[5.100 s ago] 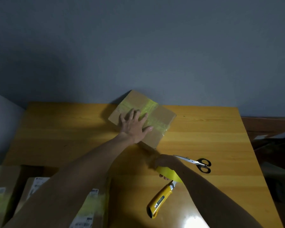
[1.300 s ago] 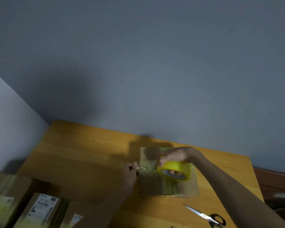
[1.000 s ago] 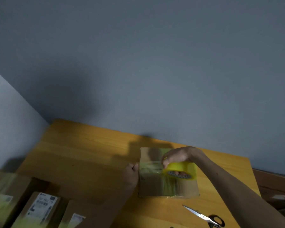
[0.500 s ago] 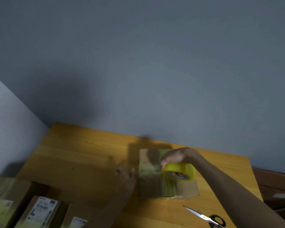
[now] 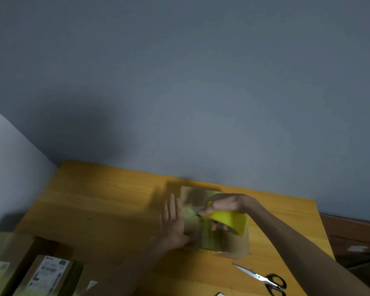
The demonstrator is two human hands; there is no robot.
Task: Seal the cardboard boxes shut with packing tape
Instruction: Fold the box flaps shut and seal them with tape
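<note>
Centrally, closed box [image 5: 220, 244]; right hand [image 5: 224, 204] grips tape roll [image 5: 233, 218].

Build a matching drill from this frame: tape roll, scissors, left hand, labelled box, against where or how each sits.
1 tape roll
2 scissors
3 left hand
4 labelled box

A lying on the table, near right
B gripped by the right hand above the cardboard box
C lower left of view
D fingers straight, at the cardboard box's left edge

Pairs: 1-B, 2-A, 3-D, 4-C
</note>
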